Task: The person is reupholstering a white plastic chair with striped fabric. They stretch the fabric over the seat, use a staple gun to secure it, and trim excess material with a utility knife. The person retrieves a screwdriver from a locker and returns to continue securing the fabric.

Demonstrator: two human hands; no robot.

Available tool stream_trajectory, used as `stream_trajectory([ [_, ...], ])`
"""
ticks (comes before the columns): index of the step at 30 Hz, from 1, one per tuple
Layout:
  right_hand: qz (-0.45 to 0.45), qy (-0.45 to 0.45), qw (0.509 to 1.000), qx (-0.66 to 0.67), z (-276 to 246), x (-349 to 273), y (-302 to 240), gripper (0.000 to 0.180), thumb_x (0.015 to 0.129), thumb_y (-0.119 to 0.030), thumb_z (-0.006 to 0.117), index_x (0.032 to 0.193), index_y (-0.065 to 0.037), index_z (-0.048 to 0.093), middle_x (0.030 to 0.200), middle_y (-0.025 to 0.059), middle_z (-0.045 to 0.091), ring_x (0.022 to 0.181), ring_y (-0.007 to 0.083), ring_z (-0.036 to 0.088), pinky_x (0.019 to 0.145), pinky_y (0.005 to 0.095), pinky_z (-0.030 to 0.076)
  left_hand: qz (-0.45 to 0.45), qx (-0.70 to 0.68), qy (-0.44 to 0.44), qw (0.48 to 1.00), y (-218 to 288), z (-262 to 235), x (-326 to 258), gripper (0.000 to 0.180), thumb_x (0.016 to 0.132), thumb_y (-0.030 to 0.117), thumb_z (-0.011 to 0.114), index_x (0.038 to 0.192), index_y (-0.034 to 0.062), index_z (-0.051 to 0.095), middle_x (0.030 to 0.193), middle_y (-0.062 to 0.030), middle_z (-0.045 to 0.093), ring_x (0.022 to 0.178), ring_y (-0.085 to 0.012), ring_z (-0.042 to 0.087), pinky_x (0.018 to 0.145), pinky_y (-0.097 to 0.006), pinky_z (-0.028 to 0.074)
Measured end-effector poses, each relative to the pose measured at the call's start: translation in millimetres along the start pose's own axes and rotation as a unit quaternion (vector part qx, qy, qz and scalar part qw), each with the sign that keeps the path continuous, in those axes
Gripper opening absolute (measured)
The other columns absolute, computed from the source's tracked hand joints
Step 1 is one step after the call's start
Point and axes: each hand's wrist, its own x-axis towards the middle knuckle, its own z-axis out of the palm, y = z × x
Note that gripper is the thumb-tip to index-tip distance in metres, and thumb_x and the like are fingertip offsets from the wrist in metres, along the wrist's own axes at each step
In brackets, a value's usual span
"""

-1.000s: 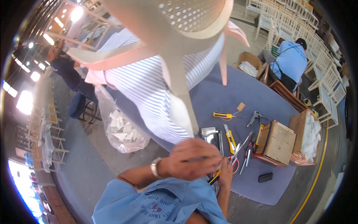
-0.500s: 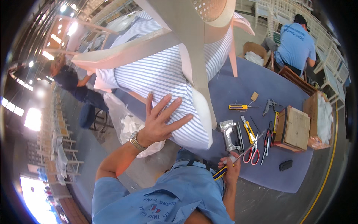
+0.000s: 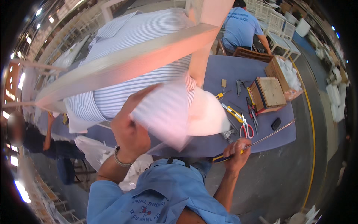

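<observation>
Above the blue-covered table (image 3: 220, 71) stands a pale wooden chair (image 3: 123, 63) with blue-and-white striped fabric (image 3: 138, 80) over its padded part. My left hand (image 3: 132, 128) is closed on a loose flap of this fabric (image 3: 162, 115), which is folded back and blurred by motion. Soft white padding (image 3: 209, 112) shows beneath the lifted flap. Low at the right, my right hand (image 3: 237, 154) grips the yellow-and-blue handle of a screwdriver (image 3: 270, 134), its long thin shaft pointing up and right, away from the chair.
Right of the chair lie a partly hidden metal staple gun (image 3: 228, 135), a yellow utility knife (image 3: 233, 112), red-handled scissors (image 3: 246, 130), pliers (image 3: 251, 108) and a small black object (image 3: 276, 123). Boxes (image 3: 271, 91) stand beyond. Co-workers sit far right (image 3: 242, 28) and left (image 3: 52, 143).
My left hand, which lay spread on the striped fabric, now grasps its edge and has pulled it back, baring white padding. The screwdriver has swung lower to the right. My view has shifted.
</observation>
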Motion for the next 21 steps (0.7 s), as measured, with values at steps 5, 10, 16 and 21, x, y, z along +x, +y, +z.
stream_trajectory([
  [5, -0.04, -0.04, 0.998, 0.011, 85, -17, -29, 0.027, 0.104, -0.009, 0.053, 0.129, 0.001, 0.051, 0.089, 0.0103, 0.064, 0.052, 0.0119, 0.051, 0.047, 0.0261, 0.046, -0.044, -0.036, 0.007, 0.998, 0, -5, 33, 0.04, 0.107, 0.024, 0.061, 0.131, -0.0082, 0.06, 0.103, -0.0109, 0.074, 0.094, -0.0111, 0.066, 0.081, -0.027, 0.052],
  [10, -0.098, -0.044, 0.994, 0.022, 144, -3, -37, 0.03, 0.104, -0.002, 0.047, 0.133, -0.001, 0.043, 0.105, 0.022, 0.071, 0.052, 0.0118, 0.052, 0.048, 0.0261, 0.047, 0.077, 0.191, -0.162, 0.965, 10, 16, 43, 0.051, 0.098, 0.034, 0.072, 0.132, -0.002, 0.06, 0.094, -0.0154, 0.074, 0.082, -0.0212, 0.073, 0.069, -0.032, 0.056],
  [16, -0.109, 0.001, 0.989, 0.097, 168, 14, -19, 0.015, 0.105, -0.005, 0.056, 0.118, -0.003, 0.05, 0.084, 0.0137, 0.065, 0.052, 0.0125, 0.056, 0.046, 0.028, 0.049, 0.121, 0.359, -0.241, 0.893, 19, 29, 49, 0.044, 0.081, 0.031, 0.084, 0.117, 0.01, 0.069, 0.088, -0.0076, 0.069, 0.083, -0.0288, 0.07, 0.066, -0.038, 0.056],
  [21, -0.102, 0.053, 0.983, 0.139, 178, 18, -12, 0.016, 0.104, -0.006, 0.059, 0.119, -0.001, 0.057, 0.083, 0.0083, 0.063, 0.053, 0.011, 0.055, 0.045, 0.0277, 0.049, 0.161, 0.25, -0.168, 0.94, 12, 28, 55, 0.016, 0.086, 0.013, 0.074, 0.1, 0.0073, 0.071, 0.086, -0.0104, 0.067, 0.078, -0.0285, 0.068, 0.063, -0.042, 0.052],
])
